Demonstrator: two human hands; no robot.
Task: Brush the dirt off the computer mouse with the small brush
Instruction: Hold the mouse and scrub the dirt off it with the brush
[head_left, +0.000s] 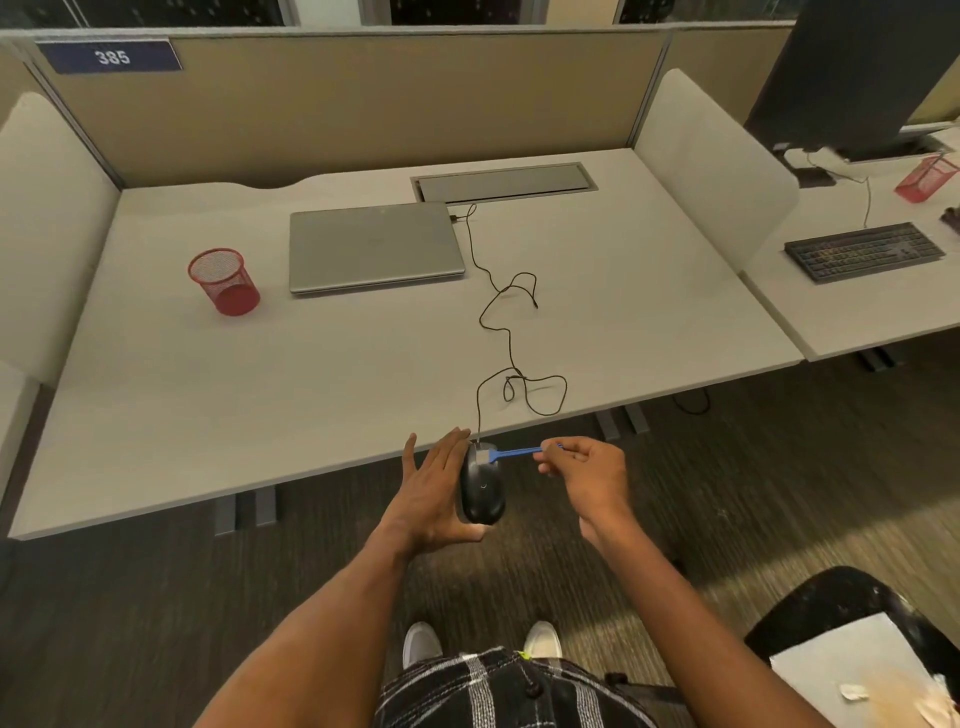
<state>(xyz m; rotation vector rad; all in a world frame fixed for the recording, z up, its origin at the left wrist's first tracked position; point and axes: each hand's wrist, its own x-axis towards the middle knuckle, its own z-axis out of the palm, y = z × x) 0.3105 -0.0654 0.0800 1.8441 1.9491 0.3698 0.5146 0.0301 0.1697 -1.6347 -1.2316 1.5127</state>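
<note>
I am pinching the blue small brush (519, 452) by the far end of its handle with my right hand (587, 480), thumb and fingertips closed on it, so that the pale bristle head is reaching across to the front of the wired computer mouse (482, 488). Holding it so far back is giving me reach and, I judge, a light touch around the buttons and wheel. My left hand (434, 493) is cradling the mouse from the left and beneath, fingers flat and extended along its side, not curled over, which is leaving the whole top shell bare for the bristles. The mouse is in the air just off the near edge of the desk (208, 405), over the carpet, probably so that loosened dirt is falling to the floor instead of the desktop. Its black cable (511, 332) is running up from its nose onto the desk in loose loops toward the closed grey laptop (375, 247), slack enough not to tug.

A red mesh pen cup (224, 281) is standing left of the laptop. On the partition, a dark blue plate (110, 56) is reading "385". I cannot read the faint marks on the mouse or the laptop lid.
</note>
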